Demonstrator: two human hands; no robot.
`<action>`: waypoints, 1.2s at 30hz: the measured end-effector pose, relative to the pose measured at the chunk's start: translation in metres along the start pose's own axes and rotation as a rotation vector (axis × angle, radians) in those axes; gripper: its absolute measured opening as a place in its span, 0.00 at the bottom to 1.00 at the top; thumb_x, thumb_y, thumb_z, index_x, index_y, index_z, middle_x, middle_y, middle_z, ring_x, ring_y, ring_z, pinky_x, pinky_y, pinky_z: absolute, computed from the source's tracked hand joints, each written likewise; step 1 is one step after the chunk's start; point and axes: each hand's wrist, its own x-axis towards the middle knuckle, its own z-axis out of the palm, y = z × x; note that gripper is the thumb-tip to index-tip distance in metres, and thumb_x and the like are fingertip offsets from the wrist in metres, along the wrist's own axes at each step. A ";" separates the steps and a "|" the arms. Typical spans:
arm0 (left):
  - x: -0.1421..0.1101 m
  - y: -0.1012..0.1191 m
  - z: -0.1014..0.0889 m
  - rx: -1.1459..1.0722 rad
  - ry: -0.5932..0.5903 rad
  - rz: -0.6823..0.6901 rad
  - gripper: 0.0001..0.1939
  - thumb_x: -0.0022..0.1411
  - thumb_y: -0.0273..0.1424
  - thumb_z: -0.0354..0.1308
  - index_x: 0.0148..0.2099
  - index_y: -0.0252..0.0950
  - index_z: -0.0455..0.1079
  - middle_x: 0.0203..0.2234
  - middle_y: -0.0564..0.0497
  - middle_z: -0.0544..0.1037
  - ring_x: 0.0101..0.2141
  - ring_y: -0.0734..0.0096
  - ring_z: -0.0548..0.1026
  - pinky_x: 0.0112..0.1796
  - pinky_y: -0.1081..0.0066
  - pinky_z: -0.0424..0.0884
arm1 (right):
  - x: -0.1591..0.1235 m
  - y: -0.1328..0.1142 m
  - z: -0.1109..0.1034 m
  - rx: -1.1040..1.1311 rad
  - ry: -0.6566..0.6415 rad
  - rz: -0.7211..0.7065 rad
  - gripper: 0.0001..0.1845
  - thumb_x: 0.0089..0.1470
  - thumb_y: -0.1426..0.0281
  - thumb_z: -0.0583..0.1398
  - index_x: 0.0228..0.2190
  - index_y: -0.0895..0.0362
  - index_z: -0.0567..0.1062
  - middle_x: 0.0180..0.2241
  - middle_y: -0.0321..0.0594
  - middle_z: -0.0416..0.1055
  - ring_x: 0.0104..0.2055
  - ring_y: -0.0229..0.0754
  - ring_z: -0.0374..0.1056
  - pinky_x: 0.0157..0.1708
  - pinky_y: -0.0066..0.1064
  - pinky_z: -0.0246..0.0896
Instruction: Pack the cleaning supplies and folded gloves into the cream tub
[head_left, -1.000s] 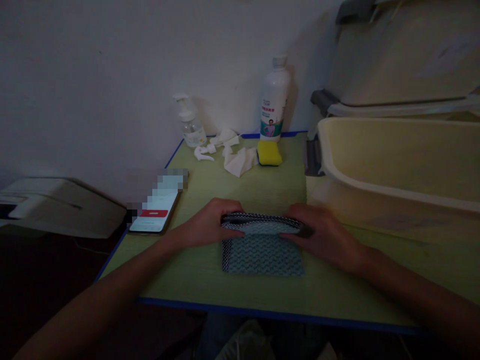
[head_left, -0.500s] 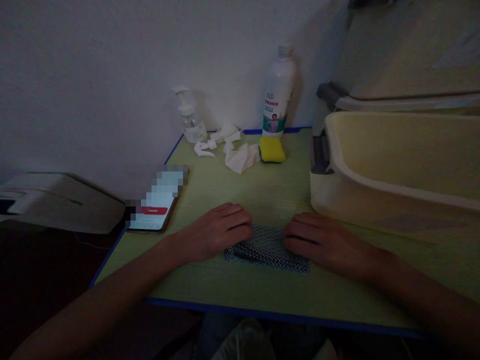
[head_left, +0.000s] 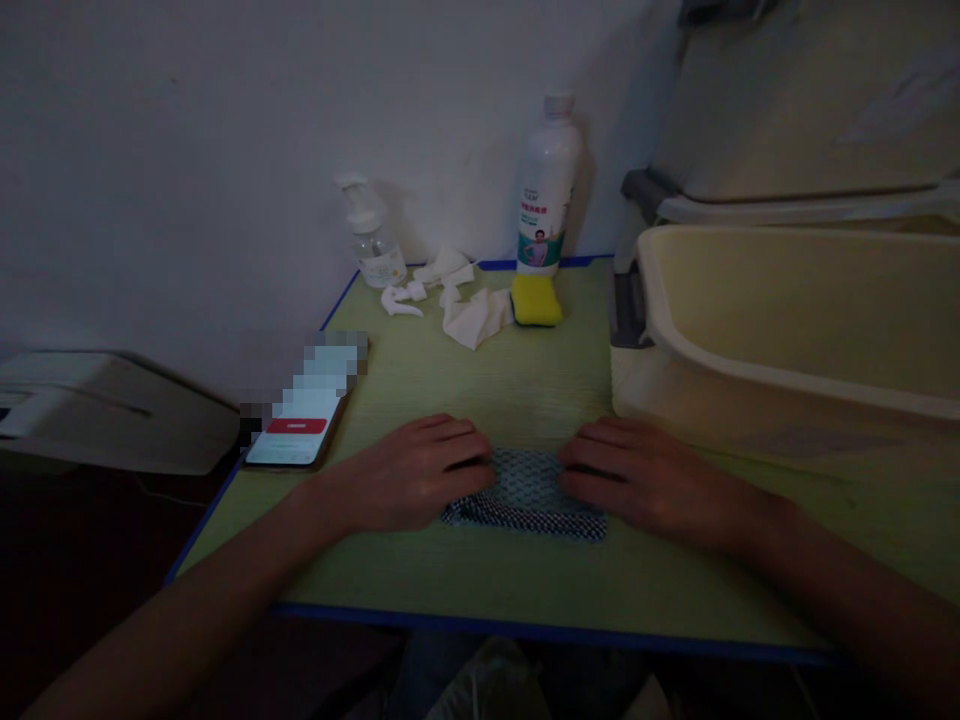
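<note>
As the head view shows, the left hand (head_left: 427, 478) and right hand (head_left: 652, 482) curl over opposite ends of a folded blue-grey cloth (head_left: 526, 485) lying on the green table (head_left: 420, 575); whether they grip it, I cannot tell. Near the wall (head_left: 262, 150), a white bottle (head_left: 553, 160) wears a label (head_left: 540, 230) with red lettering, too small to read, as is the text on the lit phone (head_left: 315, 385).

Left hand (head_left: 424, 475): shows bare from knuckles to wrist.
Right hand (head_left: 656, 485): appears likewise bare, knuckles ridged.
Left forearm (head_left: 217, 585): stands uncovered, smoothly tapered toward the wrist.
Right forearm (head_left: 840, 560): matches it, unsleeved.
Lap clothing (head_left: 487, 685): pairs bluish cloth with greyish-olive folds, blurred in shadow.
</note>
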 end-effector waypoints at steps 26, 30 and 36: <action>-0.002 0.006 -0.017 -0.122 -0.050 -0.022 0.09 0.66 0.27 0.47 0.34 0.33 0.67 0.32 0.48 0.76 0.34 0.68 0.72 0.40 0.67 0.69 | -0.002 -0.005 0.000 0.183 -0.011 -0.094 0.20 0.64 0.73 0.44 0.25 0.58 0.69 0.26 0.37 0.67 0.28 0.37 0.56 0.29 0.30 0.52; -0.001 0.006 -0.018 -0.119 -0.050 -0.042 0.10 0.66 0.28 0.47 0.33 0.33 0.66 0.32 0.47 0.76 0.34 0.68 0.72 0.39 0.67 0.69 | -0.004 -0.005 0.001 0.185 -0.032 -0.088 0.19 0.64 0.74 0.45 0.25 0.58 0.69 0.27 0.37 0.66 0.28 0.37 0.55 0.29 0.31 0.51; -0.004 0.003 -0.016 -0.160 -0.001 -0.043 0.13 0.66 0.31 0.48 0.31 0.33 0.67 0.33 0.47 0.77 0.34 0.69 0.73 0.39 0.68 0.70 | -0.004 -0.005 0.001 0.193 -0.040 -0.086 0.18 0.63 0.74 0.46 0.26 0.57 0.69 0.28 0.37 0.66 0.28 0.37 0.55 0.30 0.31 0.51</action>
